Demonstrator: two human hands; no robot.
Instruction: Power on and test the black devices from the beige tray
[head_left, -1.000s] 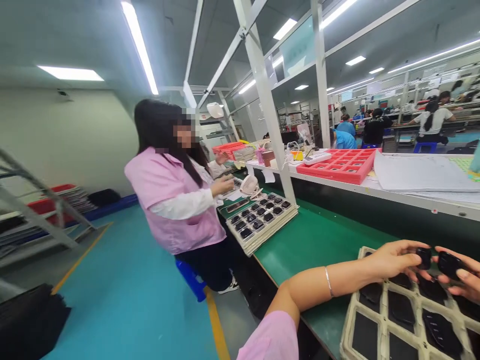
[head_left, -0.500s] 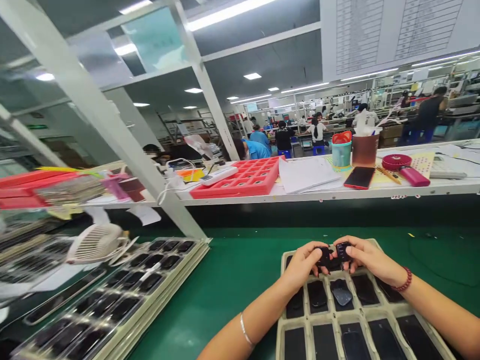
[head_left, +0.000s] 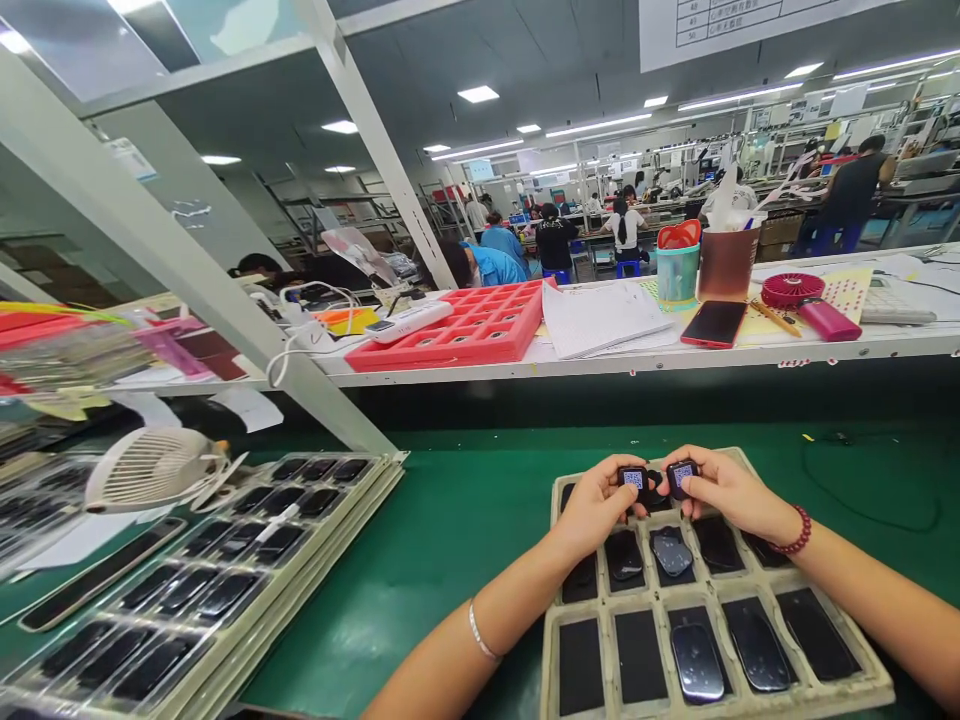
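Observation:
My left hand (head_left: 604, 500) grips a small black smartwatch (head_left: 634, 480) whose lit screen shows a QR code. A second smartwatch (head_left: 681, 478), also displaying a QR code, is pinched in my right hand (head_left: 724, 490). Both are held side by side above the far end of a beige compartment tray (head_left: 551, 660). Dark-screened devices lie in several of its pockets, among them one with a film-like sheen (head_left: 671, 553) and a rounded one (head_left: 696, 660) nearer me. The pockets under my hands are partly hidden.
To the left, stacked trays (head_left: 330, 540) hold several black watch-like devices, with a white fan (head_left: 150, 470) beyond. On the shelf are a red foam tray (head_left: 487, 325), papers (head_left: 600, 320), a phone (head_left: 715, 323) and a pink fan (head_left: 793, 290). A slanted post (head_left: 300, 370) crosses the left.
Both watch screens now show QR codes; before, the right one showed another display and the left looked dark. My view has shifted slightly. Both hands keep hold of their watches.

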